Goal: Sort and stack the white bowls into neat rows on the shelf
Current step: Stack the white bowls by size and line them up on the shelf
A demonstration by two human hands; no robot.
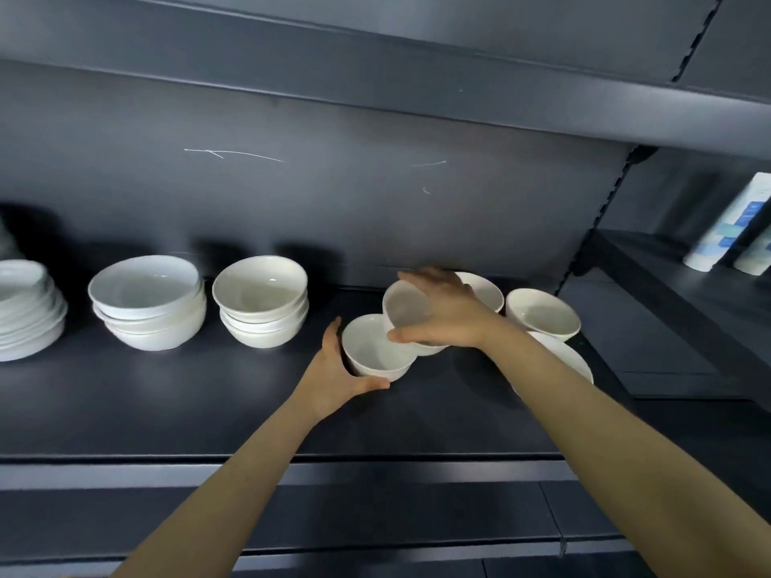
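The shelf (167, 410) holds three stacks: far-left stack (29, 314), wide-bowl stack (146, 302), small-bowl stack (260, 300) — plus five loose white bowls, all right of the small-bowl stack. The left hand (333, 373) wraps fingers and thumb round the upright bowl (375, 352) nearest that stack. The right hand (446, 314) clamps the tilted bowl (406, 308) by its rim, just right of the upright one.

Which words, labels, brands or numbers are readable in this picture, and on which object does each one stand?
No text can be read here.
Two white containers on the right shelf: blue labels, too blurred to read.
White bowls, also those held by the left hand and the right hand: no print visible.
Back panel: only white scratches, not writing.
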